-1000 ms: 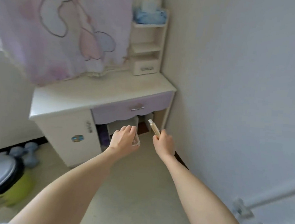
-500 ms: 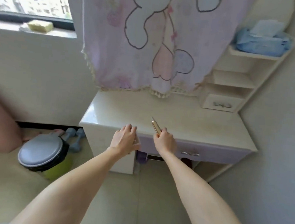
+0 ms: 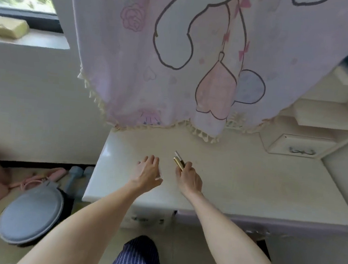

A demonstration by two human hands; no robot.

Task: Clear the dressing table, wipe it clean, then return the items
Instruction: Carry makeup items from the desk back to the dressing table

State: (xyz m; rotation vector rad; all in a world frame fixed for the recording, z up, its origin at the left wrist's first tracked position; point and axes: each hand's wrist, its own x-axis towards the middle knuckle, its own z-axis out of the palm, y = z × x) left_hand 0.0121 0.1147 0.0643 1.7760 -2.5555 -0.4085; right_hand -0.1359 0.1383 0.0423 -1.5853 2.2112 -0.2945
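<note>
two hands are now reaching over the table (image 3: 248, 179), where a second ago they were hanging low in front of its drawer, so the items seem to be coming back to a wiped top and the return step is beginning. the right hand (image 3: 190, 180) is gripping two slim tubes (image 3: 178, 161), one gold and one pale, its fingers (image 3: 188, 166) curled round them, tips pointing up and away just above the surface. the left hand (image 3: 146, 173) is holding a small clear item (image 3: 160, 175) under its palm; what it is i cannot tell, and the fingers are bending loosely over it. the view is also changing: the person is standing closer, the curtain (image 3: 174, 59) is filling the top, and the table is lying bare under the hands.
</note>
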